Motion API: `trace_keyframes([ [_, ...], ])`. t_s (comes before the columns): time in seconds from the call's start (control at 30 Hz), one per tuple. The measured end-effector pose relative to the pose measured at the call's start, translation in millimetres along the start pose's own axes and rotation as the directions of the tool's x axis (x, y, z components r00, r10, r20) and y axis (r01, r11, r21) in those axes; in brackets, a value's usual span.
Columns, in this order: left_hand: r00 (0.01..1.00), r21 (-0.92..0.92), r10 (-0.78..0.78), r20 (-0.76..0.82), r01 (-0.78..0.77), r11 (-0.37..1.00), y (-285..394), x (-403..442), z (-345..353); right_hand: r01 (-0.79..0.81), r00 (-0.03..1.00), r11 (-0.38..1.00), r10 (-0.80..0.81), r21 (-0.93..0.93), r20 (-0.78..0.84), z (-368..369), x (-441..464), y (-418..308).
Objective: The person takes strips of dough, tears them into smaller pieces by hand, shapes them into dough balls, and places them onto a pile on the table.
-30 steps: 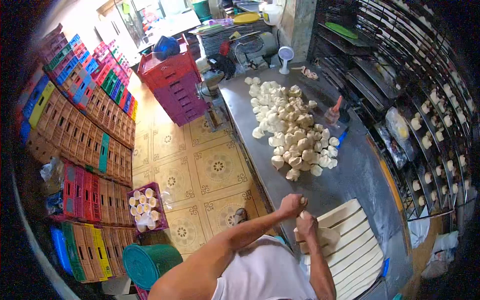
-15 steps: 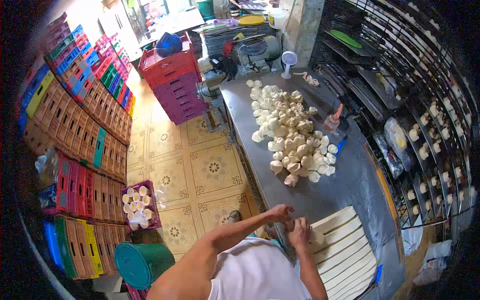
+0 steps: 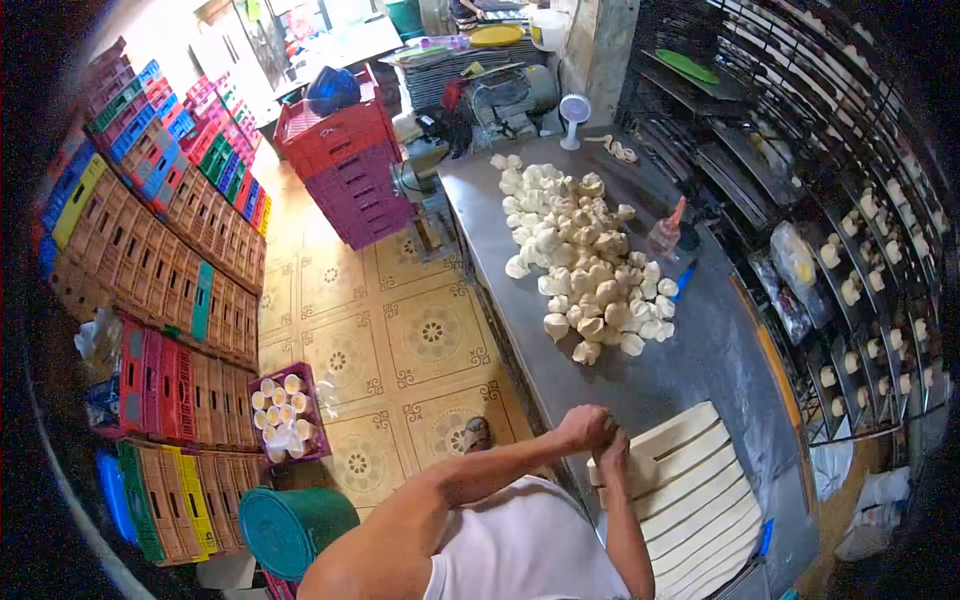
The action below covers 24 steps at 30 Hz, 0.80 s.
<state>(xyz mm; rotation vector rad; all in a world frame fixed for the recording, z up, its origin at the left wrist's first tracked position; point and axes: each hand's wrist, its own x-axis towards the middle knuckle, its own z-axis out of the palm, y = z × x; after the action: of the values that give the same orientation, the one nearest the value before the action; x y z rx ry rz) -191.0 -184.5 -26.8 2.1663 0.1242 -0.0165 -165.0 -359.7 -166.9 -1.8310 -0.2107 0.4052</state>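
My left hand (image 3: 587, 427) is closed and meets my right hand (image 3: 612, 455) above the near part of the metal table. The right hand's fingers are curled too; whatever lies between the two hands is hidden. A pale piece of dough (image 3: 642, 473) shows beside and beneath my right wrist. To the right of it, a flat sheet of dough cut into long strips (image 3: 695, 500) covers the table's near end. Farther up the table (image 3: 500, 250) lies a large heap of small, rough dough lumps (image 3: 590, 260).
A small white fan (image 3: 573, 120), a bottle with an orange tip (image 3: 665, 235) and a blue tool (image 3: 685, 281) stand or lie around the heap. Racks with dough pieces (image 3: 870, 290) line the right. Stacked crates (image 3: 150, 250) and a green bucket (image 3: 295, 530) are on the left.
My hands have come together and closed; the left was more open and slightly apart from the right before. The view has shifted slightly, while the dough heap stays where it was.
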Motion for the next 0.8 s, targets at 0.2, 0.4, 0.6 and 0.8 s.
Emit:
trace_keyframes([
  [0.2,0.974,-0.069,-0.190,-0.122,0.182,0.981,-1,24,10,0.095,0.995,0.762,-0.052,-0.641,0.085,-19,-18,-136],
  [0.4,0.921,0.135,0.235,-0.311,-0.202,0.970,-5,68,-36,0.218,0.933,0.888,-0.312,-0.404,-0.182,-24,12,-170],
  [0.6,0.876,-0.348,0.201,0.438,-0.041,0.937,-106,66,82,0.413,0.904,0.668,-0.385,-0.619,0.188,-20,-11,-121],
  [0.8,0.953,-0.302,0.047,0.299,0.047,0.952,-25,11,21,0.387,0.914,0.528,-0.329,-0.756,0.237,-58,-31,-121],
])
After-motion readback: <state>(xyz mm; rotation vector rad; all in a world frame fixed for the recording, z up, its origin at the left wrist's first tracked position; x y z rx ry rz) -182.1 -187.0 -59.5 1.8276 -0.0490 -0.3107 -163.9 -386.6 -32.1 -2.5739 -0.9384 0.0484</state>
